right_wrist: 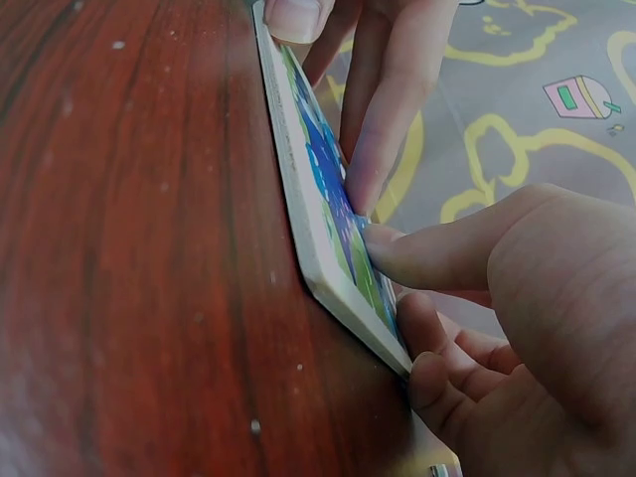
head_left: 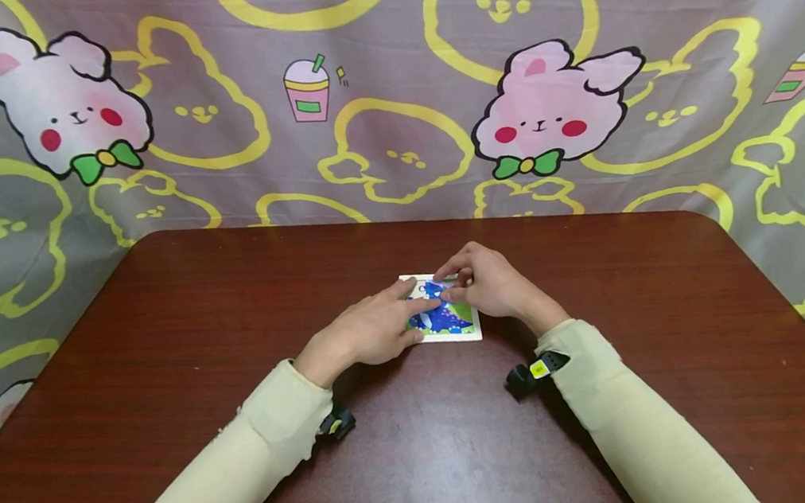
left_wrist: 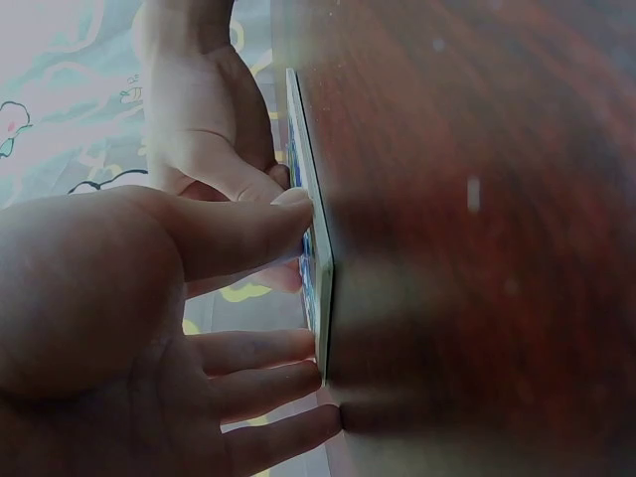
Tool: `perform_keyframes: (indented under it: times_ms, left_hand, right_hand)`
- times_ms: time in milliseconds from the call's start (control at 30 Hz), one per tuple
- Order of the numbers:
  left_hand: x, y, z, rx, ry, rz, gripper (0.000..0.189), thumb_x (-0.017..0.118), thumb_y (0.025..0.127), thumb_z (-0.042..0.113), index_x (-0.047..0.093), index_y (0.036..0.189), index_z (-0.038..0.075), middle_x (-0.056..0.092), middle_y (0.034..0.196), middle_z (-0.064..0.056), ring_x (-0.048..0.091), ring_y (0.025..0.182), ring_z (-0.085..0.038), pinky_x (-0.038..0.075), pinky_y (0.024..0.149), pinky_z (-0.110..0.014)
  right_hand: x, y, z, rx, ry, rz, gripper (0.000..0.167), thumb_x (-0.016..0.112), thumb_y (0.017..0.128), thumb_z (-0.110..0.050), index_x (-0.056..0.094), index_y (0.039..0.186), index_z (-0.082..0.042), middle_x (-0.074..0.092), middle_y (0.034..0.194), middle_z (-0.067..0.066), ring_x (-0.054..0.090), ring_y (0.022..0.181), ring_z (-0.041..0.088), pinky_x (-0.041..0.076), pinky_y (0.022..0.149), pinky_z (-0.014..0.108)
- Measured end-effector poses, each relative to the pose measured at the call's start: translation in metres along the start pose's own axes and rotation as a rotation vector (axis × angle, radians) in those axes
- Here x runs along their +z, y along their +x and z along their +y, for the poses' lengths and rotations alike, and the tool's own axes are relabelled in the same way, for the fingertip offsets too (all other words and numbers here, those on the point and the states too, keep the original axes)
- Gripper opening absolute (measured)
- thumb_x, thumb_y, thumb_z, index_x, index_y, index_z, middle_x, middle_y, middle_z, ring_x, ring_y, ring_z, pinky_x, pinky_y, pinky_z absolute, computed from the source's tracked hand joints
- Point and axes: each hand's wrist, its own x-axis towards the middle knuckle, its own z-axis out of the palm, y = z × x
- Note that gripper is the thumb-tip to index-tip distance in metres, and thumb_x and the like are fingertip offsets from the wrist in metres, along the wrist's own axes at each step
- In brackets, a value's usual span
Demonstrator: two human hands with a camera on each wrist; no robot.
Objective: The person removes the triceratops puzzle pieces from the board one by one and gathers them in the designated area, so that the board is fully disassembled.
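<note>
A small square picture puzzle (head_left: 461,328) with a pale frame lies flat on the table, showing a blue figure over green. From its left side, my left hand (head_left: 373,327) reaches across it with the fingers mostly straight. The index fingertip touches the picture, and the thumb rests at the near left edge. My right hand (head_left: 494,279) is at the far right corner, thumb and index finger bent together around what looks like a puzzle piece on the picture. In the right wrist view, the right thumb (right_wrist: 427,253) touches the picture's surface; the piece itself is mostly hidden.
The dark red-brown wooden table (head_left: 200,317) extends around the puzzle on every side. Behind it hangs a grey curtain (head_left: 386,69) with cartoon bears and drink cups. Black wrist cameras sit under both cuffs, close to the tabletop.
</note>
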Motion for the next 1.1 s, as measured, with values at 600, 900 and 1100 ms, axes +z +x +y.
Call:
perform_keyframes:
  times_ms: [600,900,1100]
  left_hand:
    - [0.0013,-0.0002,-0.0007,-0.003,-0.002,0.001,0.059,0.062,0.108,0.034,0.042,0.164,0.033,0.022,0.178,-0.014,0.029,0.163,-0.036,0.038,0.125,-0.057]
    - [0.0012,0.0007,-0.0002,0.001,0.004,-0.001,0.058,0.06,0.109,0.035,0.042,0.164,0.033,0.021,0.178,-0.014,0.03,0.162,-0.036,0.038,0.125,-0.057]
    - [0.0013,0.001,-0.0007,-0.002,0.003,-0.005,0.058,0.06,0.109,0.035,0.042,0.164,0.033,0.021,0.178,-0.014,0.03,0.162,-0.036,0.038,0.125,-0.057]
  right_hand:
    - [-0.0002,-0.0003,-0.0007,0.008,-0.01,-0.005,0.022,0.079,0.096,-0.012,0.081,0.118,-0.013,0.058,0.116,0.011,0.06,0.089,0.023,0.049,0.078,0.034]
    - [-0.0003,-0.0006,0.0008,0.007,-0.017,0.003,0.022,0.08,0.095,-0.012,0.081,0.117,-0.014,0.058,0.116,0.011,0.059,0.089,0.023,0.048,0.078,0.035]
    - [-0.0001,-0.0007,0.0006,0.004,-0.016,0.005,0.022,0.081,0.095,-0.013,0.081,0.117,-0.014,0.058,0.116,0.011,0.059,0.09,0.024,0.047,0.078,0.035]
